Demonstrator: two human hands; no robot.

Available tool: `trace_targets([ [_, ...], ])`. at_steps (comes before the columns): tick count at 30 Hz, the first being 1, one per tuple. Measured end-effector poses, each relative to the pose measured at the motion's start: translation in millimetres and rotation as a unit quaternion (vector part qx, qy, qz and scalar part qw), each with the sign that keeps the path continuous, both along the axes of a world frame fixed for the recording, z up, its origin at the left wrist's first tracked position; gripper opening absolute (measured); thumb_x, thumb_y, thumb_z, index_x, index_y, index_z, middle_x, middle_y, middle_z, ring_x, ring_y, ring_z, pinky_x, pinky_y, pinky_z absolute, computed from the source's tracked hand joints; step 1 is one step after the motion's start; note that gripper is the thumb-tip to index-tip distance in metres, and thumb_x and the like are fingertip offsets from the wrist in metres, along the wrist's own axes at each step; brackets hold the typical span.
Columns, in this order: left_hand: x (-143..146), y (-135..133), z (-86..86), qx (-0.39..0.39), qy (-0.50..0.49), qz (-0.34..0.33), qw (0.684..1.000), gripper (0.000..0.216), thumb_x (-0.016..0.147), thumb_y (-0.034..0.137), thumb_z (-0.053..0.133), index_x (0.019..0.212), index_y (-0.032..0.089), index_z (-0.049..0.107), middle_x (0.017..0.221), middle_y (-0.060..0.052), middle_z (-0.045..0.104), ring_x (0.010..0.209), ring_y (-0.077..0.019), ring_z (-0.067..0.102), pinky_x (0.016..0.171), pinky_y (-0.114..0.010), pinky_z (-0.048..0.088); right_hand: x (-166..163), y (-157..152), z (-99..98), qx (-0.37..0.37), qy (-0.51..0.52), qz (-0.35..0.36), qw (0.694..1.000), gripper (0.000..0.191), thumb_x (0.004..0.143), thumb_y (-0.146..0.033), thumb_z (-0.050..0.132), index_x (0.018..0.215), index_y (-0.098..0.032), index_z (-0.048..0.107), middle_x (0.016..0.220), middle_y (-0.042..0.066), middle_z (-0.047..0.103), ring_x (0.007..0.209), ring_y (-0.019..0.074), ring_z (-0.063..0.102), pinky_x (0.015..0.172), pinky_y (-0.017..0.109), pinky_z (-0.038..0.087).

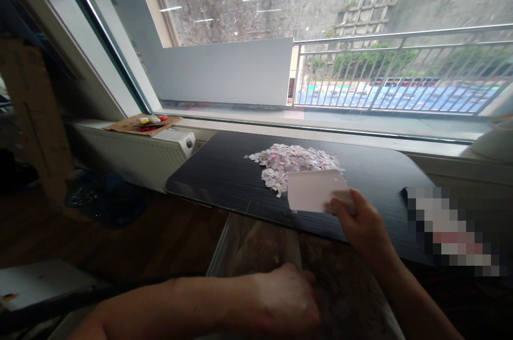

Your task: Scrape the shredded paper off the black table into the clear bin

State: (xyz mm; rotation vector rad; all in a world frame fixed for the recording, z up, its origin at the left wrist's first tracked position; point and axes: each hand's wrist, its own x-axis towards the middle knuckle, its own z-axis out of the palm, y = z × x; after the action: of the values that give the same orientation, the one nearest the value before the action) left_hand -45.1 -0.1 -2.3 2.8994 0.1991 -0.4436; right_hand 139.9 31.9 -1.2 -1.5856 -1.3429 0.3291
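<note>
Clear plastic container [232, 246], bag or bin I cannot tell: below the near edge of the dark table [216, 169], contents too dim to make out. Left hand [290, 297]: at the container, fingers curled; whether it grips anything, I cannot tell. Right hand [363, 217]: one white card [315, 190], pinched between thumb and fingers, beside the paper scraps [296, 157]. Paper scraps: one loose heap, on the table. Plastic bottles [106, 198]: on the floor.

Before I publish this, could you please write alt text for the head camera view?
A right hand holds a pale card in front of a heap of small pale scraps on a dark table beside a window. The left hand is lower, near clear plastic below the table's front edge.
</note>
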Motion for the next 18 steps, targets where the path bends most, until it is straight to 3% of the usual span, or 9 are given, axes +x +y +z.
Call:
trace_targets([
  [10,8,0,11.6,0.003,0.056,-0.011,0.998,0.017,0.080,0.011,0.065,0.065,0.014,0.060,0.071,-0.005,0.065,0.078,-0.0206,0.062,0.039,-0.028,0.030,13,-1,-1.9,-0.041,0.025,0.028,0.998,0.025,0.080,-0.044,0.058,0.090,-0.022,0.061,0.071,0.002,0.070,0.063,0.0205,0.066,0.060,0.031,0.052],
  [18,6,2,2.0,-0.010,0.004,-0.005,1.000,0.019,0.077,0.010,0.067,0.062,0.015,0.058,0.066,-0.005,0.063,0.075,-0.0213,0.064,0.038,-0.027,0.024,11,-2,-8.1,-0.054,0.058,0.062,0.995,0.025,0.081,-0.042,0.060,0.091,-0.020,0.063,0.074,0.002,0.071,0.064,0.0196,0.066,0.061,0.030,0.053],
])
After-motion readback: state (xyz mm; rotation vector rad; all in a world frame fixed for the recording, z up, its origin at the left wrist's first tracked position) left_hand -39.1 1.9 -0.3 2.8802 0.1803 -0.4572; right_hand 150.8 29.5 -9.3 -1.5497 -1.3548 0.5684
